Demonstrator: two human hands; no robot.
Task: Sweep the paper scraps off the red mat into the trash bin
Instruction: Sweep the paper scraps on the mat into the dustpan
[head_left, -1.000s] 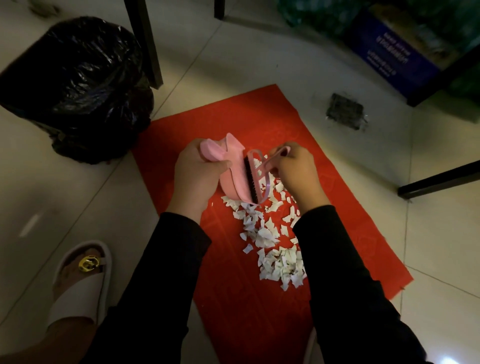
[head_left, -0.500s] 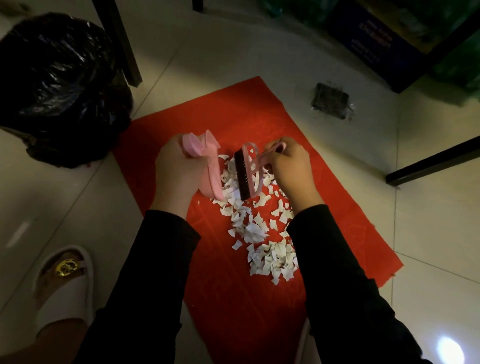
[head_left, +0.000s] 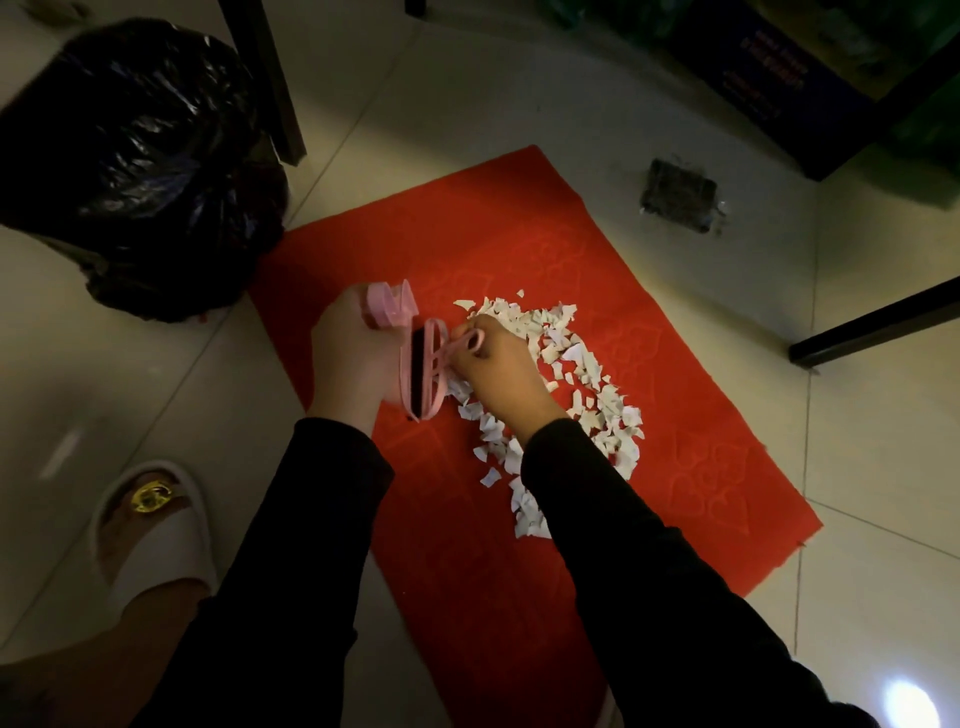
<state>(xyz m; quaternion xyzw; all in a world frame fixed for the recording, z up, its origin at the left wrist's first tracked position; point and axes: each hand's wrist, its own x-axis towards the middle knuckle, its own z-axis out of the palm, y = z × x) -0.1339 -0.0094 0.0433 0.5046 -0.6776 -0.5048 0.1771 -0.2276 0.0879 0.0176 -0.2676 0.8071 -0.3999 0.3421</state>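
- Since half a second ago the brush has swung against the dustpan, leaving scraps bare at centre right.
- Trash bin (head_left: 135, 161), black-bagged, fills the upper left; a white slipper (head_left: 156, 525) sits lower left.
- Left hand (head_left: 353, 358) grips the pink dustpan (head_left: 395, 312) at centre.
- Right hand (head_left: 493, 364) pinches the pink brush (head_left: 431, 374).
- Paper scraps (head_left: 582, 374) lie on the red mat (head_left: 467, 239).

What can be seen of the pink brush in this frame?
The brush is small, of pink plastic by its look, with a strip of dark bristles along an oval open-frame head and a thin looped handle. It stands on edge over the red mat, pressed against the pink dustpan. The right hand pinches its handle. White scraps lie just right of it.
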